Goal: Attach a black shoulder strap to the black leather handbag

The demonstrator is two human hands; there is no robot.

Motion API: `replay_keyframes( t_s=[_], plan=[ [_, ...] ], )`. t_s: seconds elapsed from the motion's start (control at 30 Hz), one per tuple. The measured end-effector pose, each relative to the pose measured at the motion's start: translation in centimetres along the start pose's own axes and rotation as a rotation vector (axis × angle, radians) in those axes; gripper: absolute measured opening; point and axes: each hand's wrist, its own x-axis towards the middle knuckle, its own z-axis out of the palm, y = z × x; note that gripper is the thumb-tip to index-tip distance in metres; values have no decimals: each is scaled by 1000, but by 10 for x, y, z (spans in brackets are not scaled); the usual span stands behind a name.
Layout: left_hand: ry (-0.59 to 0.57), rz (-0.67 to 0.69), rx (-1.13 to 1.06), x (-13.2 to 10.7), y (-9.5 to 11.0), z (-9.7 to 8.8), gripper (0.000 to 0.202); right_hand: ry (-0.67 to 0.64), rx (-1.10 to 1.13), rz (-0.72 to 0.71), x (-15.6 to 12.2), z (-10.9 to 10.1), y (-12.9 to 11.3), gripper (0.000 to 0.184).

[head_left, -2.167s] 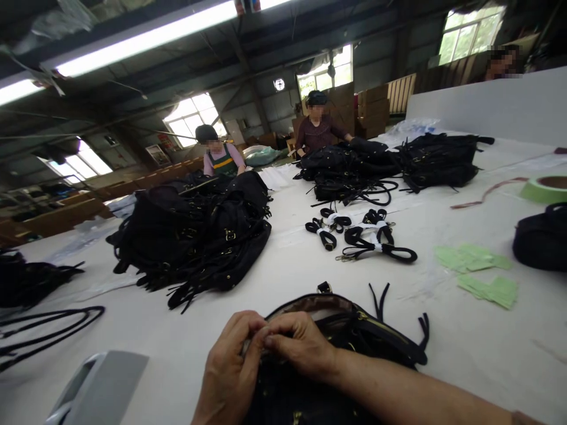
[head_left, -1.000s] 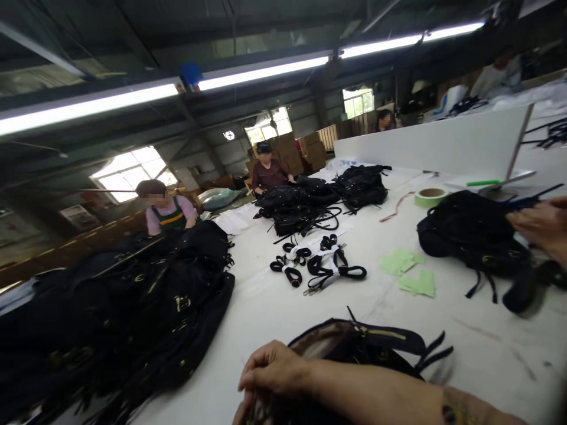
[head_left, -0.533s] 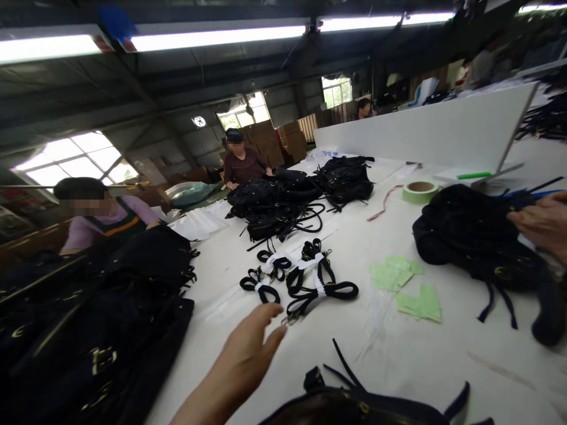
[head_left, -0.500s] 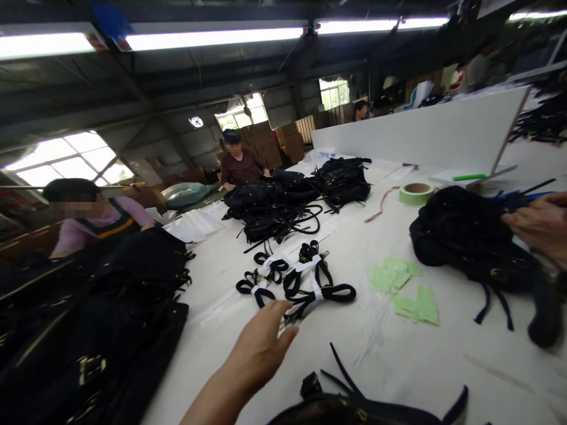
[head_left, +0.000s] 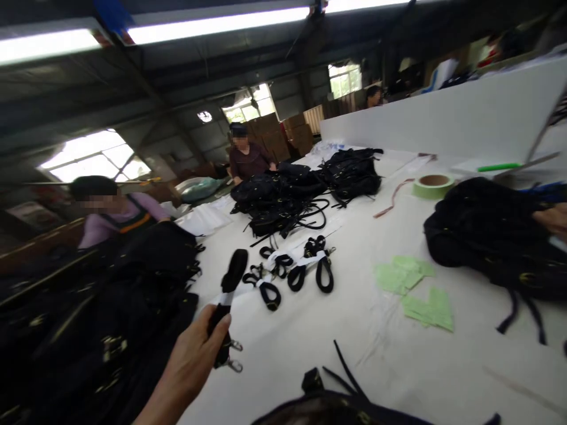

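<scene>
My left hand (head_left: 190, 360) comes up from the bottom left and is closed round a bundled black strap (head_left: 233, 274). The strap has a white band round it and metal clips hanging at its lower end, and I hold it lifted off the white table (head_left: 354, 330). Just beyond it, more banded black strap bundles (head_left: 305, 268) lie on the table. The rim of an open black bag (head_left: 328, 407) shows at the bottom edge, directly in front of me. My right hand is out of sight.
A heap of black bags (head_left: 110, 307) fills the left side, and another heap (head_left: 301, 189) lies farther back. To the right lie green paper tags (head_left: 411, 289), a tape roll (head_left: 433, 186) and a black bag (head_left: 491, 230) touched by another person's hand (head_left: 553, 218). Two people work across the table.
Both hands left the bag in front of me. My left hand reached out open to the strap bundles, closed on one and lifted it towards me. The view swung up and right.
</scene>
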Motion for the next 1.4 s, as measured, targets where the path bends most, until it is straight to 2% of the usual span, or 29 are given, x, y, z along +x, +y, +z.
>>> replay_keyframes(
  t_s=[0.07, 0.13, 0.17, 0.23, 0.3, 0.4, 0.5, 0.67, 0.77, 0.93, 1.03, 1.2, 1.3, 1.4],
  plan=[
    [70, -264, -318, -42, -39, -15, 45, -221, 94, -55, 12, 108, -14, 22],
    [159, -493, -528, -87, -77, -15, 52, -402, 166, -86, 9, 211, -27, 17],
    [159, -574, -537, -109, -94, -12, 55, -493, 195, -103, 3, 254, -31, 13],
    [69, -618, -368, -149, -125, -4, 60, -634, 324, -67, -14, 318, -32, 10],
    [-32, -556, -125, -179, -149, -1, 56, -668, 373, -93, -26, 350, -26, 14],
    [-10, -460, 11, -206, -171, -1, 48, -672, 374, -115, -29, 355, -17, 19],
    [-3, -310, 70, -213, -176, 8, 51, -692, 375, -70, -24, 347, -19, 21],
    [-102, 25, 174, -203, -159, 38, 52, -695, 377, -41, -24, 346, -24, 22],
    [-151, 79, 187, -192, -141, 35, 48, -700, 366, -51, -24, 349, -21, 22],
    [-188, 82, -13, -178, -120, 18, 27, -668, 363, -29, -24, 351, -17, 22],
    [-199, 41, -82, -174, -119, 23, 17, -595, 355, -32, -24, 352, -18, 22],
    [-160, -118, -195, -169, -126, 32, 9, -491, 312, -85, -23, 351, -21, 24],
    [-73, -200, -323, -162, -130, 29, 7, -425, 294, -139, -23, 350, -21, 25],
    [114, -260, -505, -154, -131, 30, 15, -391, 305, -125, -22, 350, -18, 24]
  ],
)
